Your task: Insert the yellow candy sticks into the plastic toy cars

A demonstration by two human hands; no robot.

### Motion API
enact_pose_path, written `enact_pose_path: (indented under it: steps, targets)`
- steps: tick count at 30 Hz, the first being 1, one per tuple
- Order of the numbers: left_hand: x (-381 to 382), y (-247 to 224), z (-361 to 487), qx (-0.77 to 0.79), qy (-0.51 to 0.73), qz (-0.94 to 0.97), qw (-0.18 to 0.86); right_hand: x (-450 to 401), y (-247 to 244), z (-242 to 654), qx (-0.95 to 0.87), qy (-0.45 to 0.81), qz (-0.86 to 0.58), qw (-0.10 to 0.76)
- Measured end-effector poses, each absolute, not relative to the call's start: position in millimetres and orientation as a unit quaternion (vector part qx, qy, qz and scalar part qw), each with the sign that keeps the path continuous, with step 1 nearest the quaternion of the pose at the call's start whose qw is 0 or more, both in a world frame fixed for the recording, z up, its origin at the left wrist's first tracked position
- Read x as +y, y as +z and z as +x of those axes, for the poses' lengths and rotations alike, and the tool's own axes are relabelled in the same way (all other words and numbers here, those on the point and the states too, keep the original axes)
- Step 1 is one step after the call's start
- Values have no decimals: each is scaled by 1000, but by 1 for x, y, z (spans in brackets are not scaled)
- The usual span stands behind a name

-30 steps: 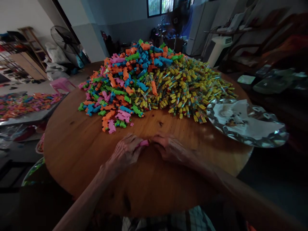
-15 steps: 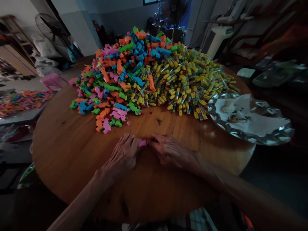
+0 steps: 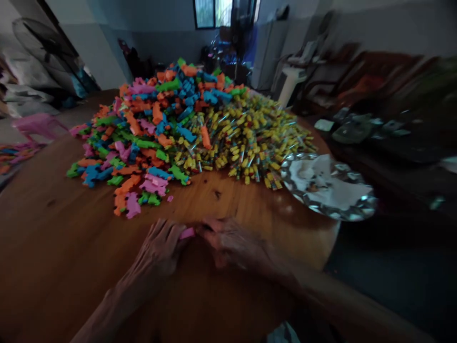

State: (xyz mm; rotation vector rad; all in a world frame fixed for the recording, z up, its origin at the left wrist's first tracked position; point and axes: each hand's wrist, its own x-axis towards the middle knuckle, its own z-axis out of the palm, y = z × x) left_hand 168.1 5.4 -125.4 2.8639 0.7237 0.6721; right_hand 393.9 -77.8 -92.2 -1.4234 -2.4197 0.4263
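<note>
Low over the near part of the wooden table [image 3: 89, 257], my left hand [image 3: 162, 245] is closed on a small pink plastic toy piece [image 3: 187, 233], whose end sticks out past the fingertips. My right hand [image 3: 228, 240] is just to its right, fingers bent and pinched close to the pink end. Whether those fingers grip anything is too dark and blurred to see. Beyond my hands is a big heap of orange, blue, green and pink plastic toys [image 3: 134, 126]. Against its right side lies a pile of clear tubes with yellow ends [image 3: 250, 133].
A foil-like silver tray [image 3: 330, 212] holding white paper and scraps sits at the table's right edge. One tiny pink bit [image 3: 170, 198] lies in front of the toys. Past the table are a pink stool [image 3: 37, 125] and a standing fan [image 3: 46, 45].
The camera view has swung right and tilted up, so the table and heaps appear further left and lower. Both hands remain together around the pink piece.
</note>
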Motion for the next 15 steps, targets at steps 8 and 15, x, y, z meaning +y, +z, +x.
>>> enact_pose_path:
  steps: [8,15]
  targets:
    - [-24,-111,98,324,221,919,47,-105,-99,413,-724,136,-565,370]
    - [-61,-109,-50,494,196,841,-98,-74,-95,419,-764,72,-593,243]
